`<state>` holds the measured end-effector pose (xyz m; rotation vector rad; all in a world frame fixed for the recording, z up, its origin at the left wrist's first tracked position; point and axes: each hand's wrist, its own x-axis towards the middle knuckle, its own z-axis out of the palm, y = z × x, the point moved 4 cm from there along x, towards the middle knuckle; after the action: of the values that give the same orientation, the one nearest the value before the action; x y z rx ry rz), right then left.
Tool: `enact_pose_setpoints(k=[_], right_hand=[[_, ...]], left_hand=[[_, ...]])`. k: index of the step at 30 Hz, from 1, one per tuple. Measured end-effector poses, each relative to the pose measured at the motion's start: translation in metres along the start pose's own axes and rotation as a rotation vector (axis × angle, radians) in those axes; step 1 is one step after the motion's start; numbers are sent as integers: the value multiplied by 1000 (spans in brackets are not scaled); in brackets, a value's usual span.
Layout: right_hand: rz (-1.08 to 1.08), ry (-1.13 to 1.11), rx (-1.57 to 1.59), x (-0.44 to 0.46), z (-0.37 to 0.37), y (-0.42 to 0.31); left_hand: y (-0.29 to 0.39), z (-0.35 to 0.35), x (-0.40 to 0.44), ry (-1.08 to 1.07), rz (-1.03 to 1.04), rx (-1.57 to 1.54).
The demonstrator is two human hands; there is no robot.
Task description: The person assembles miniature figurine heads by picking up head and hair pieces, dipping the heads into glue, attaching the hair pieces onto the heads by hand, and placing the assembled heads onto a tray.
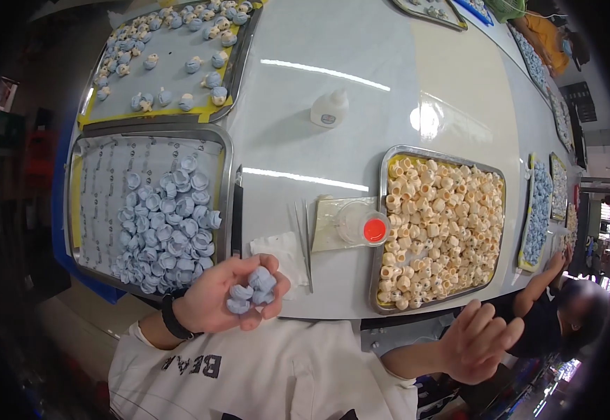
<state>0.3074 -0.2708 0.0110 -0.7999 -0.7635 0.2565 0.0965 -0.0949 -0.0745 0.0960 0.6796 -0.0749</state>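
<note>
Now, left of the tweezers point(310, 269), the left hand point(215, 288) is cupping blue pieces point(260, 281), fingers curling around them; right of the tweezers, the right hand point(482, 341) is hovering, fingers half bending, grip unclear. Seemingly they're holding pieces ready; taking one would be calling for a light pinch.

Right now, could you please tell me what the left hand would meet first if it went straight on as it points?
The left hand would probably meet the white tissue, though it may pass above, as its height is unclear.
</note>
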Motion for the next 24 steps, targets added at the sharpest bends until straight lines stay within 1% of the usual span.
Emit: enact_pose_setpoints(k=[1, 2, 3, 4, 6, 8, 10, 12, 13, 14, 16, 17, 19, 20, 21, 22, 24], right_hand=[[3, -4, -5, -2, -5, 5], [-6, 11, -116, -4, -13, 8], [-16, 28, -226, -1, -14, 10], [-17, 28, -232, 0, -12, 12], [-35, -75, -573, -5, 6, 23], [-121, -182, -316, -8, 42, 25], [-184, -190, -231, -4, 80, 19], [-170, -42, -116, 5, 104, 20], [-162, -31, -112, 12, 106, 17], [-65, -130, -2, 18, 109, 18], [35, -223, 111, 17, 112, 23], [-6, -227, 270, 15, 113, 27], [-43, -255, 292, 21, 114, 20], [-61, -270, 304, 26, 116, 18], [23, -376, 341, 26, 112, 14], [51, -404, 356, 23, 111, 12], [108, -457, 384, 19, 111, 8]], left_hand=[[0, 4, 2, -142, 18, 25], [1, 10, 3, -284, 36, 52], [3, 15, 3, -298, 102, 159], [3, 17, 5, -301, 98, 158], [6, 23, 8, -336, 186, 239], [7, 25, 9, -316, 203, 279], [8, 25, 11, -291, 211, 326], [10, 23, 12, -279, 267, 306], [10, 23, 11, -267, 260, 308], [10, 24, 11, -254, 276, 311], [10, 22, 7, -237, 286, 314], [10, 20, 5, -261, 289, 351], [15, 19, -2, -292, 299, 397], [20, 19, -8, -243, 286, 457], [27, 18, -14, -194, 278, 516], [38, 18, -20, -198, 287, 519], [68, 14, -26, 2, 300, 712]])
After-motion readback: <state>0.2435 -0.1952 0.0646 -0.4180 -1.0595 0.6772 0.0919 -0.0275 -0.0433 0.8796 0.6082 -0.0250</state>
